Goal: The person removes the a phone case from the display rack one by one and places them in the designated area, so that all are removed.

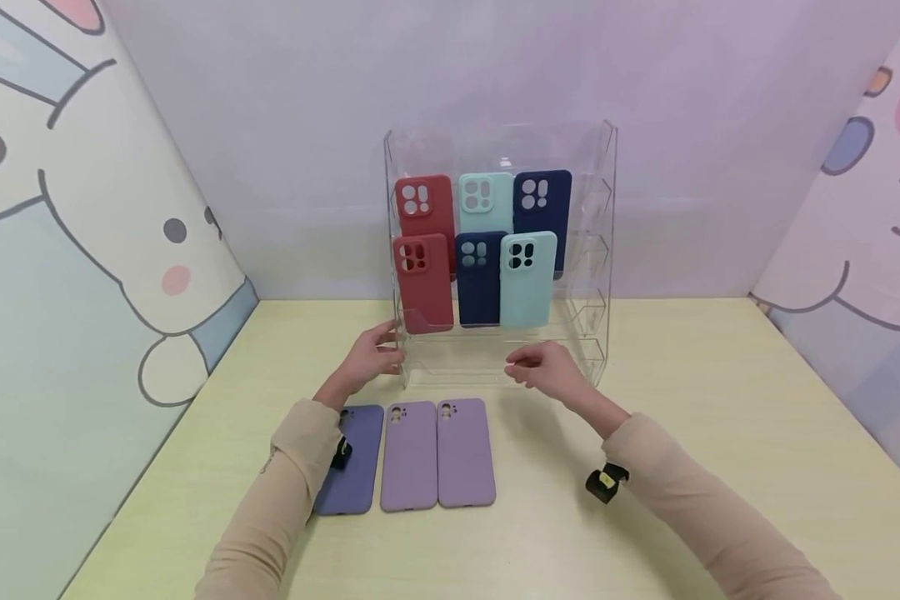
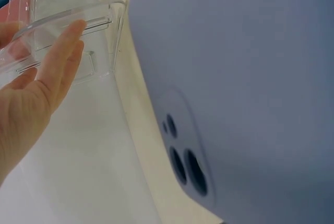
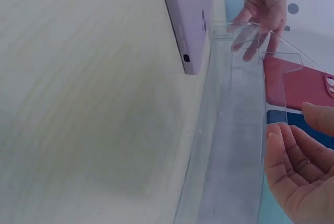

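A clear acrylic tiered rack (image 1: 450,358) holds red, mint and navy phone cases on two tiers. My left hand (image 1: 371,358) is at its left side panel, the fingers fairly straight against the clear edge (image 2: 65,62). In front of the rack's lower right part, my right hand (image 1: 551,371) hangs with loosely bent fingers (image 3: 300,166) and nothing in them. The front row has a red case (image 1: 426,287), a navy case (image 1: 478,283) and a mint case (image 1: 527,283). Behind them lean another red case (image 1: 435,212), a mint case (image 1: 487,218) and a navy case (image 1: 551,217).
Flat on the table (image 1: 570,542) before the rack lie a blue-violet case (image 1: 356,467), partly under the left forearm, and two light purple cases, one in the middle (image 1: 409,458) and one at right (image 1: 465,454). Cartoon-printed panels (image 1: 52,333) flank both sides.
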Tool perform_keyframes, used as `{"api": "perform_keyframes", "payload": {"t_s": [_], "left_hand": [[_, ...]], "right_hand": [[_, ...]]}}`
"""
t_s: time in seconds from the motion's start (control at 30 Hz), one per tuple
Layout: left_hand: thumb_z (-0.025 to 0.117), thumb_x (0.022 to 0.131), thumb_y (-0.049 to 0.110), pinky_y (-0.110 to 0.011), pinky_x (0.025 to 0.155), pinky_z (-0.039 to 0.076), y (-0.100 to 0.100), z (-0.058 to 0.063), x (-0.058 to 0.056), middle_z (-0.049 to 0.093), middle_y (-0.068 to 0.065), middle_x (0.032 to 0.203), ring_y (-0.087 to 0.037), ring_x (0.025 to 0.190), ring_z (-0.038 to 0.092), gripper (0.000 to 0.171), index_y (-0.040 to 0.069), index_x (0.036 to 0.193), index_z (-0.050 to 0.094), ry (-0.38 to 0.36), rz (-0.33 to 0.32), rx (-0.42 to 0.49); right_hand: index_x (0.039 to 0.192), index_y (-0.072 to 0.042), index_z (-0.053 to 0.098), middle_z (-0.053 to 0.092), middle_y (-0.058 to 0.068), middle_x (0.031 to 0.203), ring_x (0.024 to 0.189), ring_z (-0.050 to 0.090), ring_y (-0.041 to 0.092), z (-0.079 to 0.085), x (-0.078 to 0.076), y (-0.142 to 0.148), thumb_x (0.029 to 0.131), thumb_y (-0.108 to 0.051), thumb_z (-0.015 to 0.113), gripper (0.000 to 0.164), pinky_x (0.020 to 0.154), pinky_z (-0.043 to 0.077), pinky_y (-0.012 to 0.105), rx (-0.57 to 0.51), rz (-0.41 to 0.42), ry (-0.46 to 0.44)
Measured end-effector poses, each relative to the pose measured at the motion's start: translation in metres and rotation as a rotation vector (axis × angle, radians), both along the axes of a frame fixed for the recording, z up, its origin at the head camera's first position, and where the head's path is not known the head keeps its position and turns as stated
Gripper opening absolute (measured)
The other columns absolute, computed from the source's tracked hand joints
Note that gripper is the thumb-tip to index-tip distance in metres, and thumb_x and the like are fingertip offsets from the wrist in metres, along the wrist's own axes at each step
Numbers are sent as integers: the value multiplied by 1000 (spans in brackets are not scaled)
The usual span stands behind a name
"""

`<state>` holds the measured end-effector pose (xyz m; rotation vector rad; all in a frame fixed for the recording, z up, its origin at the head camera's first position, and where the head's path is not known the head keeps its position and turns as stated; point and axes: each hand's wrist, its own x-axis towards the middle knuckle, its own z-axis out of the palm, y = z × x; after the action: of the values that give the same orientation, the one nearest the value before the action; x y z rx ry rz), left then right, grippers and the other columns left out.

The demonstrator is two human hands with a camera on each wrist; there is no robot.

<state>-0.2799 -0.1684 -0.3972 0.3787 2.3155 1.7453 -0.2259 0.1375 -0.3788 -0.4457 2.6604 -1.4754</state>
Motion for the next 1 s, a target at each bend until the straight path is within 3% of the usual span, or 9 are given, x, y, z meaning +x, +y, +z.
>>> {"api": "perform_keyframes", "payload": {"t_s": [0.3,0.73,1.0], "left_hand": [[50,85,-6,-39,76,54,-2,-2,-1,36,-29,133,-45,114,44,66,2,144,21,-8,1,10],[51,85,-5,-38,74,54,-1,-2,2,35,-29,135,-44,115,44,67,3,144,22,-10,16,11],[52,85,-5,-37,74,55,0,-4,0,37,-28,134,-43,114,45,66,3,144,23,-14,22,10]], "right_hand": [[107,5,64,67,13,88,76,62,21,25,-8,13,83,-10,65,28,62,53,30,0,-79,76],[114,1,61,63,15,100,91,59,25,60,-27,32,86,-18,63,34,74,50,35,11,-192,211],[118,0,58,61,15,103,91,55,24,74,-39,37,86,-20,63,38,71,47,27,-3,-274,295]]}}
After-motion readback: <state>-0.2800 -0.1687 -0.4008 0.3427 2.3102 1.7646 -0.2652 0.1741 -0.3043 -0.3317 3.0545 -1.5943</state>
